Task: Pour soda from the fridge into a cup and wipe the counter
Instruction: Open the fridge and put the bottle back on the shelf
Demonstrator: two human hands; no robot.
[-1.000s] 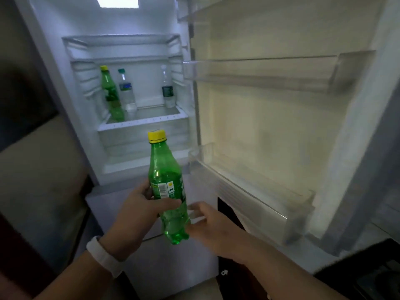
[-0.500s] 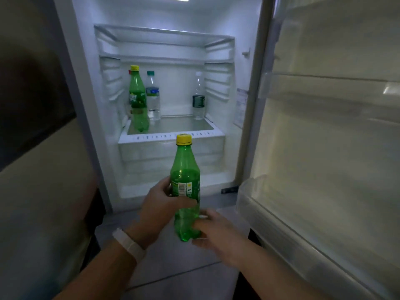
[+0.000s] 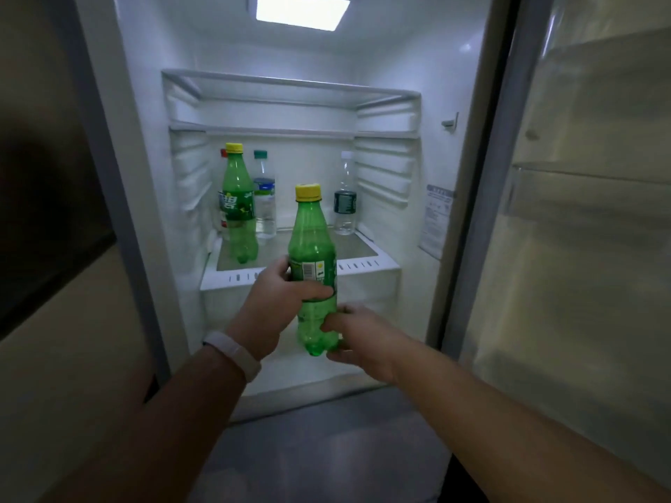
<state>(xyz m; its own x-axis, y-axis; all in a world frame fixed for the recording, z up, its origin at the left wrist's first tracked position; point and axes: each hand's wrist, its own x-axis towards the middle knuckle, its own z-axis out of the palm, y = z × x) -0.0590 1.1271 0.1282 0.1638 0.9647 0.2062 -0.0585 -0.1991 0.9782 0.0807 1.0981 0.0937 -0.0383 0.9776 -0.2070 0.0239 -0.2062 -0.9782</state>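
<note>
The left hand [image 3: 276, 303] grips the soda bottle [image 3: 314, 248] at its middle, and the right hand [image 3: 357, 335] holds its base. Carrying it upright and unshaken should limit foaming.

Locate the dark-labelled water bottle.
Head view: the dark-labelled water bottle stands back right on the fridge shelf, right of the teal-capped bottle, beyond the held soda bottle.

Fridge [image 3: 145, 139] opening: door [image 3: 581, 248] stands wide at the right, so I have a straight way in.
Shelf [image 3: 363, 265], back left: green bottle [image 3: 238, 212], red-capped bottle [image 3: 223, 153] behind it, water bottle [image 3: 264, 205] just beside.
Back right: second water bottle [image 3: 345, 203].
Between the two groups: bare shelf, front to back.
In front of that gap: soda bottle [image 3: 313, 248], gripped by left hand [image 3: 277, 303] and right hand [image 3: 357, 334].
</note>
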